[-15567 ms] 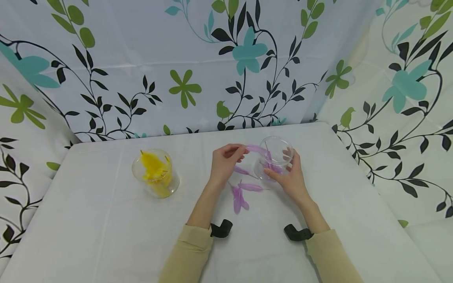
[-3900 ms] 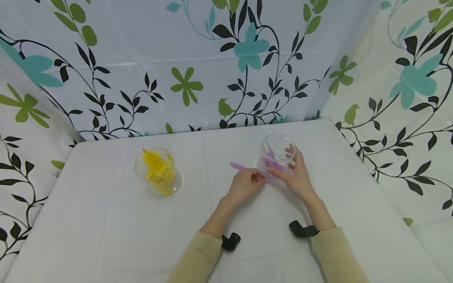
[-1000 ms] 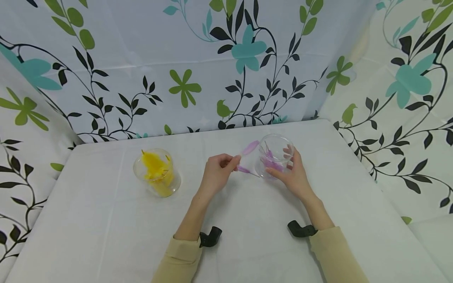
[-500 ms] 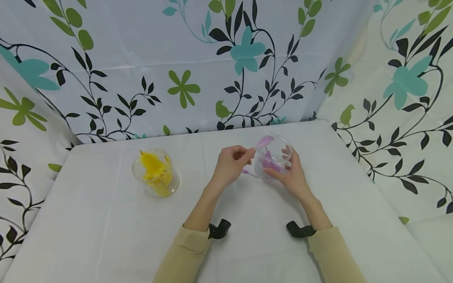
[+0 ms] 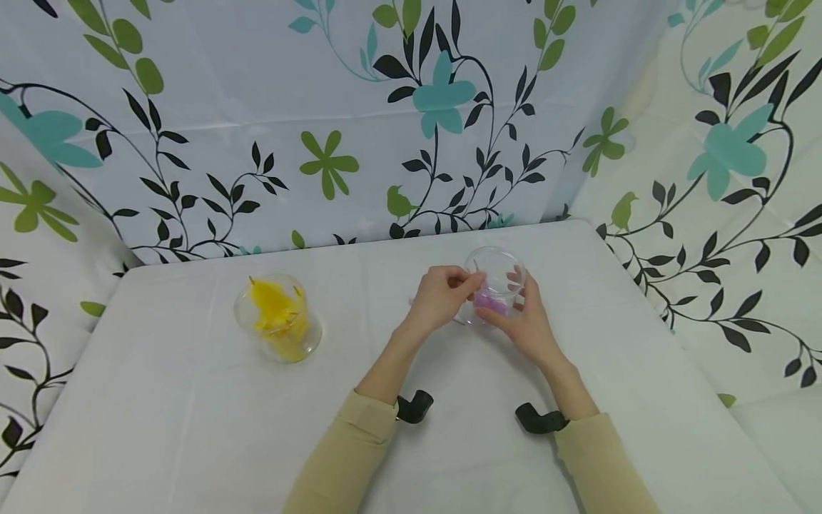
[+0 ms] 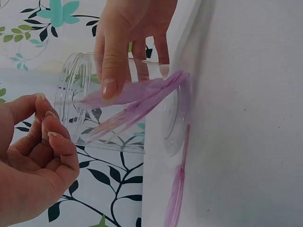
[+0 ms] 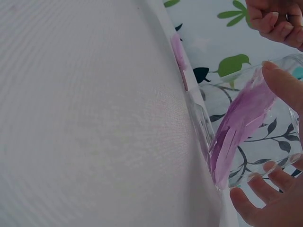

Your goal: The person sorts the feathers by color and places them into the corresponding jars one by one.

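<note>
My right hand [image 5: 529, 318] grips a clear plastic jar [image 5: 507, 260] from its right side, thumb in front and fingers behind. Several purple feathers [image 6: 137, 101] lean inside the jar. At the jar's mouth, my left hand [image 5: 443, 296] pinches thumb to forefinger at the quill end of a purple feather whose vane is inside; the quill is faint in the left wrist view. Another purple feather [image 6: 175, 198] lies on the table beside the jar's base, mostly hidden by the left hand in the head view.
A second clear jar [image 5: 312, 335] holding yellow feathers [image 5: 276, 303] stands on the left of the white-covered table [image 5: 212, 428]. A leaf-patterned curtain [image 5: 225, 143] hangs behind the table and along its sides.
My left hand has picked up a purple feather, carried it right and lowered it into the jar's mouth. Fewer feathers lie on the table than earlier. The right hand keeps its grip.
</note>
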### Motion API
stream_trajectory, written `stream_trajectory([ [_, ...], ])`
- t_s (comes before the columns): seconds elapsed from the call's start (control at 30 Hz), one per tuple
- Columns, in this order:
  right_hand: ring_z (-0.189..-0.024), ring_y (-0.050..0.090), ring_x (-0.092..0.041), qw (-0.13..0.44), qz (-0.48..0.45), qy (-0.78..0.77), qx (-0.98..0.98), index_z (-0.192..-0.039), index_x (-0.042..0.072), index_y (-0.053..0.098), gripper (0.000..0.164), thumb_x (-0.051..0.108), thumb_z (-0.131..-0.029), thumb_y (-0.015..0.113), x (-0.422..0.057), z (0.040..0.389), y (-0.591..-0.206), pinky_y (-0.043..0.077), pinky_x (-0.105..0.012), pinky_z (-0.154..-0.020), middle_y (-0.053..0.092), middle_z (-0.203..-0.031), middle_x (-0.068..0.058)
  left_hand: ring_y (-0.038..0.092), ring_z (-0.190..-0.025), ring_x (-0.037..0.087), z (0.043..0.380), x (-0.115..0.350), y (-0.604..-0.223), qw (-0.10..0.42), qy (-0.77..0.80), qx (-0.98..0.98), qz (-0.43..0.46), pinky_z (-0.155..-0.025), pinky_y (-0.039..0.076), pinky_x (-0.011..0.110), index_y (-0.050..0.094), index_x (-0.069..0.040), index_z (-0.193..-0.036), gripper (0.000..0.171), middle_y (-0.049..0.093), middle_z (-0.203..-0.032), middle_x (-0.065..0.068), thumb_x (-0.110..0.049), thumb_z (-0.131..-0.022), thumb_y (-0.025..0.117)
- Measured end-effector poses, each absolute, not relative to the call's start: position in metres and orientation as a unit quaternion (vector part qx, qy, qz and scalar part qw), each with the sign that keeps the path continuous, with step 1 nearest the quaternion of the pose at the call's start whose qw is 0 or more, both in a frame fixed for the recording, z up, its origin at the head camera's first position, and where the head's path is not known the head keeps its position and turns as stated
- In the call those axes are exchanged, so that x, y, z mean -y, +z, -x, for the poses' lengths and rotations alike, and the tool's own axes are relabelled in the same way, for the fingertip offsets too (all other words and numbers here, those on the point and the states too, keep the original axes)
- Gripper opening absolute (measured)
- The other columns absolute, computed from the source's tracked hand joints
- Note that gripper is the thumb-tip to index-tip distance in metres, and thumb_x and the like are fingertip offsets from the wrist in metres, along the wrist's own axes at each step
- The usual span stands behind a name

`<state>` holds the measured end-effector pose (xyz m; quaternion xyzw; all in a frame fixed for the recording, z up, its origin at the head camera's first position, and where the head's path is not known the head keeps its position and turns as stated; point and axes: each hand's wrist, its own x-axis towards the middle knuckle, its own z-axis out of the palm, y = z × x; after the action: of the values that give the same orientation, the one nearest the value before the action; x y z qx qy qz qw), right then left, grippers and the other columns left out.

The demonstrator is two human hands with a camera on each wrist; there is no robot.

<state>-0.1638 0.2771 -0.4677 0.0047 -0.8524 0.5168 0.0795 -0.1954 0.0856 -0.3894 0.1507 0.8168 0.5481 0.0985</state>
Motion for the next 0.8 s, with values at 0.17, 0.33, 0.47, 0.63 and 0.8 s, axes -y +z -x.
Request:
stream_trajectory([
  [0.17, -0.142, 0.032, -0.036, 0.076, -0.007, 0.521, 0.85, -0.159, 0.014, 0.013, 0.101, 0.033, -0.085, 0.08, -0.276, 0.162, -0.464, 0.034, -0.06, -0.115, 0.032, -0.157, -0.013, 0.06, -0.076, 0.015, 0.195, -0.084, -0.395, 0.097, 0.546, -0.82, -0.143, -0.06, 0.046, 0.021, 0.074, -0.008, -0.096, 0.035, 0.07, -0.081, 0.002, -0.042, -0.098, 0.063],
  [0.33, -0.142, 0.033, -0.034, 0.082, -0.005, 0.514, 0.854, -0.159, 0.016, 0.014, 0.105, 0.038, -0.082, 0.082, -0.278, 0.163, -0.466, 0.036, -0.058, -0.114, 0.033, -0.157, -0.011, 0.062, -0.077, 0.018, 0.198, -0.076, -0.408, 0.082, 0.543, -0.824, -0.141, -0.059, 0.043, 0.022, 0.074, -0.004, -0.097, 0.037, 0.072, -0.083, 0.007, -0.039, -0.099, 0.061],
  [0.47, -0.143, 0.033, -0.034, 0.082, -0.001, 0.51, 0.856, -0.159, 0.017, 0.014, 0.107, 0.039, -0.081, 0.083, -0.277, 0.164, -0.465, 0.037, -0.056, -0.114, 0.033, -0.157, -0.011, 0.062, -0.079, 0.02, 0.2, -0.069, -0.423, 0.075, 0.545, -0.824, -0.138, -0.06, 0.042, 0.021, 0.074, 0.0, -0.099, 0.035, 0.073, -0.085, 0.011, -0.032, -0.101, 0.06],
  [0.63, -0.143, 0.034, -0.033, 0.082, 0.0, 0.508, 0.857, -0.159, 0.016, 0.014, 0.107, 0.04, -0.081, 0.083, -0.276, 0.164, -0.466, 0.037, -0.056, -0.114, 0.034, -0.157, -0.01, 0.066, -0.08, 0.017, 0.2, -0.064, -0.44, 0.071, 0.538, -0.831, -0.126, -0.069, 0.049, 0.024, 0.075, -0.003, -0.101, 0.026, 0.075, -0.086, 0.007, -0.026, -0.1, 0.062],
  [0.8, -0.142, 0.034, -0.033, 0.083, -0.003, 0.512, 0.855, -0.159, 0.016, 0.015, 0.105, 0.037, -0.081, 0.083, -0.277, 0.163, -0.465, 0.037, -0.056, -0.114, 0.034, -0.157, -0.01, 0.067, -0.089, 0.018, 0.199, -0.063, -0.455, 0.073, 0.511, -0.849, -0.115, -0.085, 0.054, 0.031, 0.075, -0.006, -0.104, 0.022, 0.075, -0.095, 0.006, -0.023, -0.098, 0.064],
])
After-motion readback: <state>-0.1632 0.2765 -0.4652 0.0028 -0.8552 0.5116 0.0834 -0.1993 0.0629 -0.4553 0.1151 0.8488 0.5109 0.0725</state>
